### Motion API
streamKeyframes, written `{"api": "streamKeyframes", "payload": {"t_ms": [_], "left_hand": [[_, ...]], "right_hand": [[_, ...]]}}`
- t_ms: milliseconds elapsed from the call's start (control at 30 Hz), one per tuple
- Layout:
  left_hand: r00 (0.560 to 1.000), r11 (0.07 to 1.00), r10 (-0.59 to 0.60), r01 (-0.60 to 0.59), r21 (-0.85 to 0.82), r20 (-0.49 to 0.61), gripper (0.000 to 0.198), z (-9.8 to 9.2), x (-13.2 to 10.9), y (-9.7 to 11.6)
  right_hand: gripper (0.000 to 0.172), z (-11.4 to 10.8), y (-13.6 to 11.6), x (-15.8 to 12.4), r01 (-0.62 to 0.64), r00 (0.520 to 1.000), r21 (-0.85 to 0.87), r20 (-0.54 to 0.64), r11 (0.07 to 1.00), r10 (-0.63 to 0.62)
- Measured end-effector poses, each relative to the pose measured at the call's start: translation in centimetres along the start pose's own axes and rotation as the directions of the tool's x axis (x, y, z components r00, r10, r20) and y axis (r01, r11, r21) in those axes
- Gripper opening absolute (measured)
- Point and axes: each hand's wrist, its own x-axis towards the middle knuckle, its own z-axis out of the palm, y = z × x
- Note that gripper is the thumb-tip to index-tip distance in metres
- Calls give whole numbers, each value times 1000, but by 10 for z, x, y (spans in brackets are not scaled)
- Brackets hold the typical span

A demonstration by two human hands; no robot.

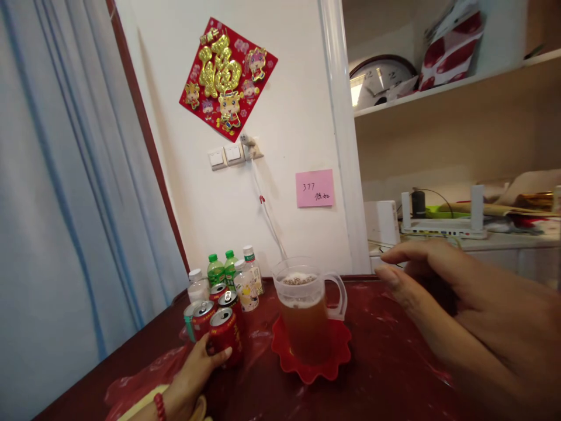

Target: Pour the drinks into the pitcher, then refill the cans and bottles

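My left hand (197, 374), with a red bead bracelet at the wrist, is closed round the lower part of a red drink can (227, 334). The can stands upright at the front of a group of opened cans, among them another red can (204, 316) and a dark-topped can (228, 301). To the right of it is a clear plastic pitcher (302, 321) of foamy brown liquid, its handle facing right. It stands on a red scalloped dish (313, 374). My right hand (468, 327) is raised at the right, empty, with a small gap between thumb and forefinger.
Behind the cans stand green-capped bottles (215, 270) and white-capped bottles (246, 286). A red plastic bag (149, 374) lies on the dark red table (368, 362) at the left. A white cable (272, 225) hangs behind the pitcher. Shelves with a router (442, 227) are at the right.
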Motion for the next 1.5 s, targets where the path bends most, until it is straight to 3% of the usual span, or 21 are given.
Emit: {"api": "streamKeyframes", "payload": {"t_ms": [133,300,433,733,800,900,1000,1200,1400,1500], "left_hand": [[996,999,13,-16,-31,-92,81,-2,5,-2],[993,998,3,-10,-58,-118,84,-11,15,-10],[987,998,21,-29,-47,-158,75,-16,18,-10],[943,995,95,-82,52,-318,53,-17,-4,21],[955,994,111,-106,34,-273,55,-10,-16,34],[981,988,153,-153,10,-122,60,9,-36,56],[977,977,213,-213,-11,5,58,34,-54,79],[906,915,402,-389,-111,136,65,82,-69,115],[876,885,442,-392,-251,192,70,110,-68,131],[878,874,415,-312,-373,239,72,117,-71,140]], "right_hand": [[22,1,0,1,9,1000,8,17,1000,-10],[24,0,-4,7,30,999,-2,16,1000,-30],[23,-1,-3,8,27,999,3,40,1000,-27],[30,1,-2,6,-33,997,11,75,999,32],[37,7,3,4,-18,995,-13,101,1000,20],[49,21,12,-1,-21,996,-79,87,997,28],[53,36,22,-8,-73,995,-92,59,993,78],[60,56,23,-15,-274,957,132,137,953,256],[60,65,10,-19,-415,909,325,185,850,373],[64,67,6,-23,-465,885,339,219,818,412]]}}
